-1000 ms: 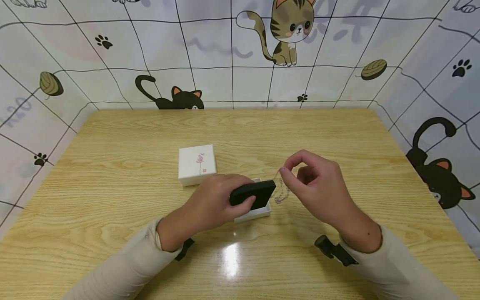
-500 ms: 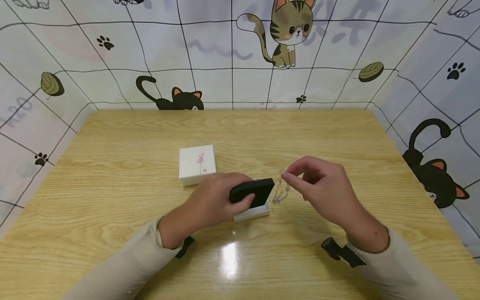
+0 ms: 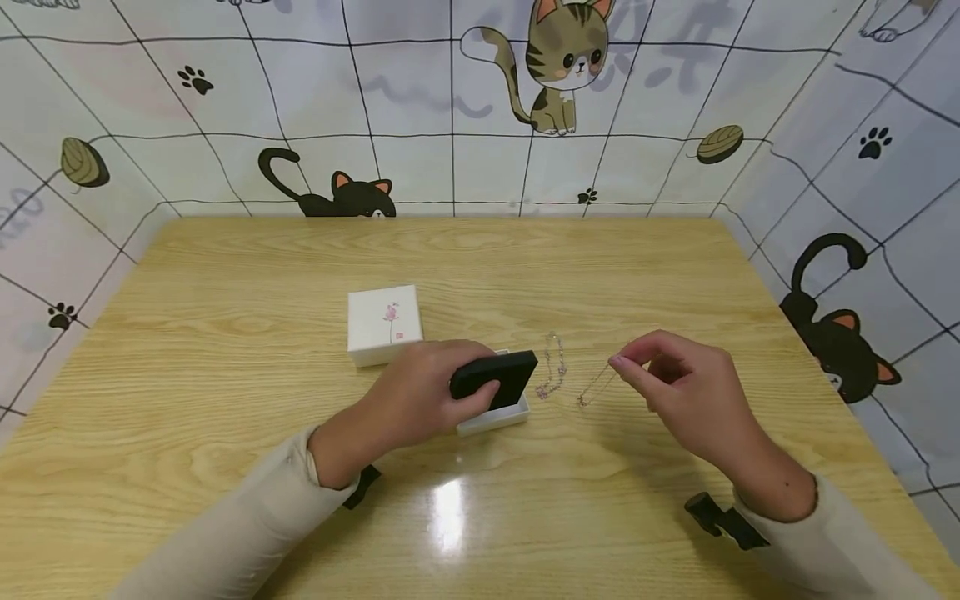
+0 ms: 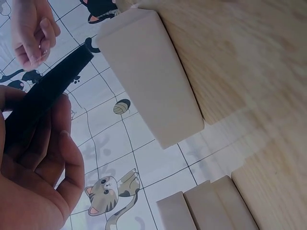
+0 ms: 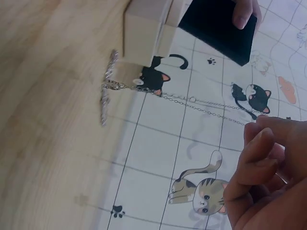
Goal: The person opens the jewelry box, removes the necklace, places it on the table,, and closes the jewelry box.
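My left hand [image 3: 416, 392] grips a black rectangular pad [image 3: 498, 375], thumb on its near face, tilted above an open white box base [image 3: 495, 421]. In the left wrist view the fingers wrap round the same dark pad [image 4: 53, 81]. To the right, my right hand [image 3: 682, 383] pinches one end of a thin necklace chain [image 3: 600, 383] between thumb and index finger. The chain hangs down to the left, and the right wrist view shows a small clasp-like end piece [image 5: 115, 86] on it. A silvery beaded bracelet [image 3: 561, 371] lies on the table between box and chain.
A white box lid [image 3: 384, 321] with a pink flower print stands behind my left hand. The wooden table [image 3: 262, 283] is bordered by walls [image 3: 405, 100] covered with cat-patterned sheeting. Dark camera mounts [image 3: 726, 521] sit under both sleeves.
My right hand has moved right and slightly down, drawing the thin chain away from the bracelet, which now lies on the table. The left hand still holds the pad over the box base.
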`<state>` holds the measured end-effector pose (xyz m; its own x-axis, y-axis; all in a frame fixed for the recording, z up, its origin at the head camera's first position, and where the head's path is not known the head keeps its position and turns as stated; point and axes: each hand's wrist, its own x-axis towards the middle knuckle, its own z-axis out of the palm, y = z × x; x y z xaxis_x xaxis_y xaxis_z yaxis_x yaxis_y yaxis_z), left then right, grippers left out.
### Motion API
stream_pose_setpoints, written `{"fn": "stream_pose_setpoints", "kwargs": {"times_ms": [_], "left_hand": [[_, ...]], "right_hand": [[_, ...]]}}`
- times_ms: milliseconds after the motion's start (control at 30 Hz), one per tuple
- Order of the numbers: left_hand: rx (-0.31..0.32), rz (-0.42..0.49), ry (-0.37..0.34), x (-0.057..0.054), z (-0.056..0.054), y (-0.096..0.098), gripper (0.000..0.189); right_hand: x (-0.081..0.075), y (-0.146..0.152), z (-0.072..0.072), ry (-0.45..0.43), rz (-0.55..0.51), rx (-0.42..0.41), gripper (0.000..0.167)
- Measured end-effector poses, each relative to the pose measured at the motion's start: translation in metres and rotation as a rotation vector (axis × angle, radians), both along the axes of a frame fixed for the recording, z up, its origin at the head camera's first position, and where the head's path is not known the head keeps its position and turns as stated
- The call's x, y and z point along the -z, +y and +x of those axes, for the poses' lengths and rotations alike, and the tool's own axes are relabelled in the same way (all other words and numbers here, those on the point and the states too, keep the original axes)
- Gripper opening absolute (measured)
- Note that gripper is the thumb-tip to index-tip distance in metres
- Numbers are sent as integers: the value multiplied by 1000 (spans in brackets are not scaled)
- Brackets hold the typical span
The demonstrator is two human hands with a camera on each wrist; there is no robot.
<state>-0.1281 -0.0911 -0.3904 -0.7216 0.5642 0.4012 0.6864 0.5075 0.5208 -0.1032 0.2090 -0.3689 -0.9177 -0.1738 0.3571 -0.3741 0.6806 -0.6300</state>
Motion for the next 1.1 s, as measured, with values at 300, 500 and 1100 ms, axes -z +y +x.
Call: {"fn": "stream_pose_setpoints", "kwargs": {"times_ms": [300, 500, 1100], "left_hand": [[-3, -10, -5, 2, -1, 0, 17], [-3, -13, -5, 2, -1, 0, 17], [-1, -21, -16, 1, -3, -2, 16]], "right_hand": [[3, 17, 1, -32, 29, 13, 4], [7, 19, -12, -53, 133, 25, 7], [23, 3, -80, -164, 403, -54, 14]]}}
